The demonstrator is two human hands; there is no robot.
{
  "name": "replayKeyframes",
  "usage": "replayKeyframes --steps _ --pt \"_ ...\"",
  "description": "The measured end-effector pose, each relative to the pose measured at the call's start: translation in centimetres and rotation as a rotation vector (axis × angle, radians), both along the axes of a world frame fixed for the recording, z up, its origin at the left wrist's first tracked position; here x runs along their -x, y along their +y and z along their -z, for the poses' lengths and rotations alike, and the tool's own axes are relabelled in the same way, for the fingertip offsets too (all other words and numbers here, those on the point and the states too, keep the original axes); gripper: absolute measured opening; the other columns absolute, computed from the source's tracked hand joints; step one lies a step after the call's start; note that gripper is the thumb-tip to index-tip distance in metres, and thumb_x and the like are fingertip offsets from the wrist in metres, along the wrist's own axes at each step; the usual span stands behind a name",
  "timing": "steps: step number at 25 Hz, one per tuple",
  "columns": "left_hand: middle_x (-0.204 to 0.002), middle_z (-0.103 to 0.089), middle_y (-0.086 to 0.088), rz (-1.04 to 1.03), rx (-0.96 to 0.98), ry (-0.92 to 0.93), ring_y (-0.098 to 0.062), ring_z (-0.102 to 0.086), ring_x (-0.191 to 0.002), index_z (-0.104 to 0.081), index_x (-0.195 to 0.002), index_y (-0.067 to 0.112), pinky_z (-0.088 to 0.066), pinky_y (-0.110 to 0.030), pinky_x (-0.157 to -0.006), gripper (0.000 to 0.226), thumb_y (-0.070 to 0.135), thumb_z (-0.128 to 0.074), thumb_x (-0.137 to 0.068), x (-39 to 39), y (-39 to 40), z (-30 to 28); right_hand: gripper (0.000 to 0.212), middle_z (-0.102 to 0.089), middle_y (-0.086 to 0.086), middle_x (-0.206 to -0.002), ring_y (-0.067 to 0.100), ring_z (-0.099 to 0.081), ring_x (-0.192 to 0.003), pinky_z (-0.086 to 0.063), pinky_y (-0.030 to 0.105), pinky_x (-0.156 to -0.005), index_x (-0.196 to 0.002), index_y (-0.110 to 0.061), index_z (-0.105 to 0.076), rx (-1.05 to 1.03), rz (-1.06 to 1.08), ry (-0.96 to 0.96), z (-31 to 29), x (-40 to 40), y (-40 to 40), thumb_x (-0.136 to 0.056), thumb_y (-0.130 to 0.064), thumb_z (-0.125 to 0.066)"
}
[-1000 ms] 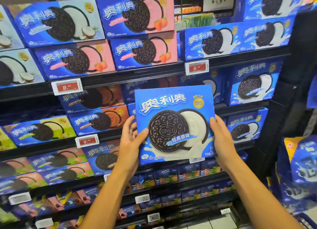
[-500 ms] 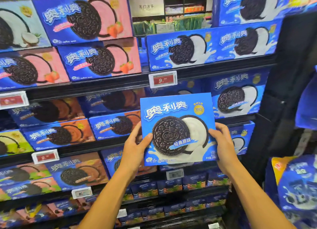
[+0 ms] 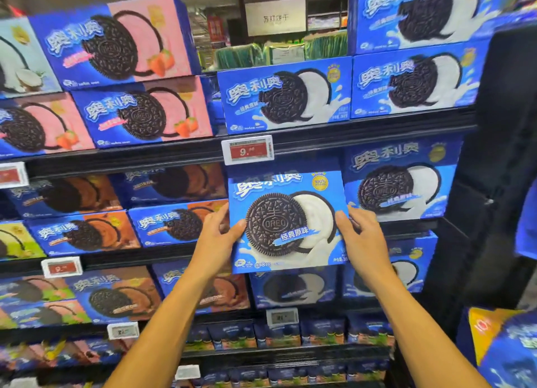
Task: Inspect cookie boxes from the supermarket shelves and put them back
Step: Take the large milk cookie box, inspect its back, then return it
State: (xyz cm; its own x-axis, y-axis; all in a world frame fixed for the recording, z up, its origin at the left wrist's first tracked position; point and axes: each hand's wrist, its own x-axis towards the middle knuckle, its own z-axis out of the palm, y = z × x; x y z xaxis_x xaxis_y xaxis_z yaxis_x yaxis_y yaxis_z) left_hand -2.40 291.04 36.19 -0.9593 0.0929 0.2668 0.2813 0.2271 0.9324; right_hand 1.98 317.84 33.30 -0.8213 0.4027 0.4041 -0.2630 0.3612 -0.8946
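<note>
Cookie box (image 3: 286,222) upright, front toward camera, long axis sideways, both hands gripping its sides

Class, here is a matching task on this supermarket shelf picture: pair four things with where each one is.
Things:
1. blue Oreo box with white cream
2. strawberry Oreo box
3. red price tag
4. green packets

Places:
A. on the shelf edge above the held box
B. top shelf, left
C. between the left hand and the right hand
D. behind, in the top shelf gap

Pairs: 1-C, 2-B, 3-A, 4-D
</note>
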Motion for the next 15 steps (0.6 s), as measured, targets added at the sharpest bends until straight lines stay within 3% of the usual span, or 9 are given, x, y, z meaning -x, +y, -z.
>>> replayKeyframes --steps 2,4,6,10,12,15 --pt "-0.134 -0.051 -0.014 -0.036 0.03 0.029 -0.036 -0.058 -0.118 -0.054 -0.138 0.02 -0.043 -0.055 -0.105 0.043 0.012 -0.061 -0.096 0.2 0.7 -0.2 0.015 -0.053 0.007 -0.107 -0.009 -0.051 -0.087 -0.037 0.009 -0.077 -0.097 -0.016 -0.064 -0.022 0.024 -0.001 -0.3 0.6 0.2 -0.1 -0.028 -0.056" --pt "-0.131 -0.049 -0.013 -0.077 0.065 0.061 -0.035 -0.057 -0.119 -0.052 -0.14 0.019 -0.044 -0.054 -0.104 0.044 0.01 -0.059 -0.097 0.3 1.2 -0.8 0.031 -0.053 0.007 -0.108 0.001 -0.051 -0.092 -0.04 0.022 -0.085 -0.105 -0.004 -0.064 -0.085 0.04 -0.01 -0.4 1.1 0.4 -0.1 -0.032 -0.053" --pt "-0.128 -0.049 -0.011 -0.119 0.098 0.072 -0.033 -0.056 -0.118 -0.051 -0.141 0.021 -0.045 -0.052 -0.103 0.045 0.01 -0.057 -0.098 0.4 1.5 -1.5 0.04 -0.053 0.005 -0.112 0.016 -0.052 -0.104 -0.042 0.032 -0.092 -0.124 -0.004 -0.064 -0.142 0.072 -0.006 -0.9 1.5 0.3 -0.1 -0.034 -0.053" --pt "-0.122 -0.049 -0.004 -0.2 0.192 0.135 -0.026 -0.054 -0.111 -0.051 -0.139 0.027 -0.044 -0.047 -0.101 0.042 0.017 -0.055 -0.099 0.1 2.2 -2.5 0.046 -0.055 0.0 -0.113 0.017 -0.056 -0.101 -0.034 0.023 -0.081 -0.136 -0.008 -0.059 -0.174 0.167 0.076 -2.0 1.9 -0.1 -0.099 -0.035 -0.059" --pt "-0.114 -0.049 -0.003 -0.246 0.247 0.175 -0.028 -0.055 -0.106 -0.053 -0.136 0.028 -0.046 -0.045 -0.095 0.039 0.018 -0.056 -0.098 0.2 2.5 -2.6 0.047 -0.06 0.003 -0.114 0.016 -0.056 -0.099 -0.032 0.02 -0.078 -0.136 -0.007 -0.06 -0.187 0.217 0.095 -2.3 2.1 -0.2 -0.098 -0.034 -0.062" --pt "-0.104 -0.05 -0.001 -0.359 0.342 0.238 -0.029 -0.059 -0.097 -0.059 -0.128 0.025 -0.045 -0.04 -0.082 0.033 0.019 -0.06 -0.095 0.4 3.0 -2.6 0.045 -0.052 -0.004 -0.102 0.011 -0.048 -0.087 -0.027 0.017 -0.07 -0.134 -0.005 -0.061 -0.199 0.258 0.126 -2.2 2.4 -0.5 -0.097 -0.03 -0.064"
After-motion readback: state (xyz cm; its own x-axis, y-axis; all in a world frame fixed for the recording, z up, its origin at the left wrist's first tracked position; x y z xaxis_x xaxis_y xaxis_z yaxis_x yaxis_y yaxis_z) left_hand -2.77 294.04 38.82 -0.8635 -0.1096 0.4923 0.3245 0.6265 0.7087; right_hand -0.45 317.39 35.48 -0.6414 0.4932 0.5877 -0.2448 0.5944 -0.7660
